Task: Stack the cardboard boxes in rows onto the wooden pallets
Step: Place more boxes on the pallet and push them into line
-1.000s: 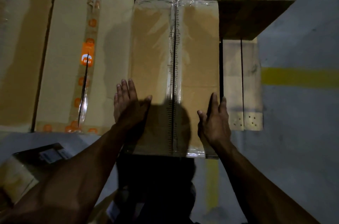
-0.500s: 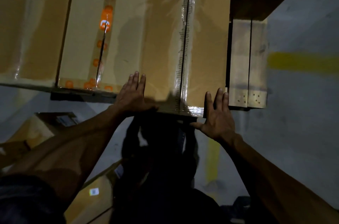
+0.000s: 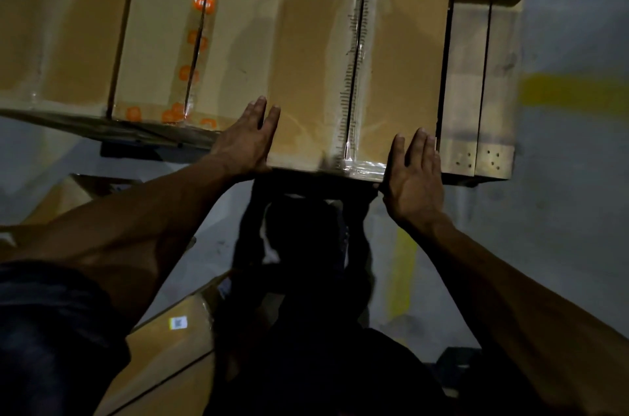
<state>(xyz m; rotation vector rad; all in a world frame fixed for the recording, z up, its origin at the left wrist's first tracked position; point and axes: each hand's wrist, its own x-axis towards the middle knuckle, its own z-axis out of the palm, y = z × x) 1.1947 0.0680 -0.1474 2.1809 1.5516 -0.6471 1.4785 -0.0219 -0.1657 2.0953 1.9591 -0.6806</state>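
A brown cardboard box [image 3: 401,68] sealed with clear tape lies on the wooden pallet [image 3: 476,82], last in a row of boxes. My left hand [image 3: 243,143] presses flat against its near left corner, fingers straight. My right hand [image 3: 413,174] presses flat at its near right corner, beside the pallet boards. To its left lies a box with orange-printed tape [image 3: 163,41], and a further box [image 3: 51,27] beyond that.
The pallet's bare boards stick out to the right of the row. More cardboard boxes [image 3: 166,340] lie on the floor at the lower left. Yellow lines [image 3: 571,92] mark the grey floor on the right. My legs stand in shadow below the box.
The clear-taped box has slid farther onto the pallet, closer in line with its neighbour. Both hands moved from its top surface down to its near corners.
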